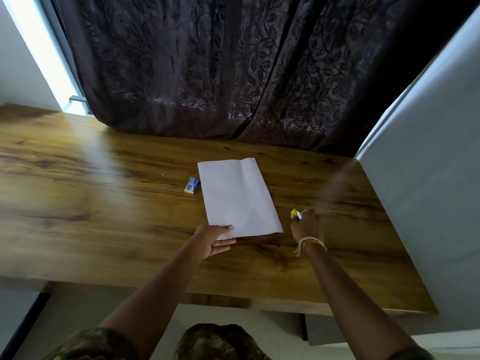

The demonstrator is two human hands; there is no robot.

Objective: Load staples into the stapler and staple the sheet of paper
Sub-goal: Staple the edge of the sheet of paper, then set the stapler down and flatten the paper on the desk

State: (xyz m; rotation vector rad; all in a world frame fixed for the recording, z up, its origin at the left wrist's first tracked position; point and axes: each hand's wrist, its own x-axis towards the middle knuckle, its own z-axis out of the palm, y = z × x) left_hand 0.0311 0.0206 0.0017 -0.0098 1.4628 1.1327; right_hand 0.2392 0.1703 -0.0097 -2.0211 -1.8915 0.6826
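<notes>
The white rectangular sheet of paper [237,197] lies flat on the brown wood-grain desk [104,190], with one crease running along its length, and no staple can be made out in it. The small blue-and-white cardboard staple box [192,185] rests on the desk just beside the far left edge of the sheet, apart from both hands. Whether staples have already been loaded cannot be determined, since the small yellow stapler [297,213] is largely covered by the right hand [306,226]; only its yellow tip and a pale part are exposed beyond the fingers [294,224]. The fingers of the right hand are curled round the stapler, which is held on or just above the desk, near the right edge of the sheet but not touching it. The near left corner of the sheet is pinched by the left hand [215,241], with the thumb [224,226] on top of the paper and the remaining fingers beneath it. The stapling step is judged to remain outstanding: the stapler has not yet been brought over any edge of the sheet.
</notes>
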